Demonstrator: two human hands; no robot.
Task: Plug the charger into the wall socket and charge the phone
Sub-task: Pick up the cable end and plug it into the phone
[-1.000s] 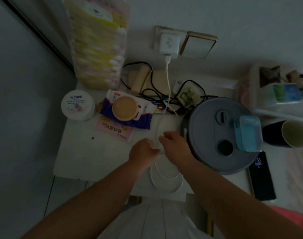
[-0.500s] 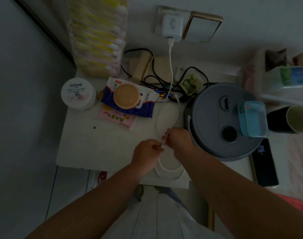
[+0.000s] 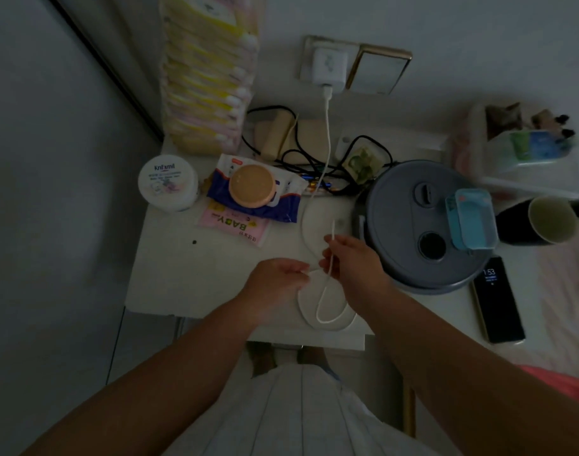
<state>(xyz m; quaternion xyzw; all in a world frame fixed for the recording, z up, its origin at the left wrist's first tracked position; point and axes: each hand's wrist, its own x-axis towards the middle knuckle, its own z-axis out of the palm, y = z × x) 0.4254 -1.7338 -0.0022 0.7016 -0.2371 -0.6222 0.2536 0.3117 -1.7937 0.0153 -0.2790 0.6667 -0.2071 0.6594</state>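
A white charger (image 3: 329,69) sits plugged into the wall socket (image 3: 309,52) at the top. Its white cable (image 3: 327,133) runs down across the white table (image 3: 169,274) to my hands. My right hand (image 3: 354,261) pinches the cable near its free end, and the plug tip (image 3: 333,225) sticks up above the fingers. My left hand (image 3: 278,284) holds the cable just beside it. A loop of cable (image 3: 327,319) hangs below both hands. The black phone (image 3: 497,301) lies at the right, screen lit, apart from both hands.
A grey round appliance (image 3: 410,251) with a blue box (image 3: 472,218) on top stands right of my hands. Behind lie a wipes pack with an orange lid (image 3: 251,185), a white jar (image 3: 168,182), black cables (image 3: 301,153) and a tall stack of packs (image 3: 209,70). A dark cup (image 3: 545,222) is far right.
The cable's free end has come up above my right hand and a longer loop hangs below. My hands have drawn slightly apart along the cable.
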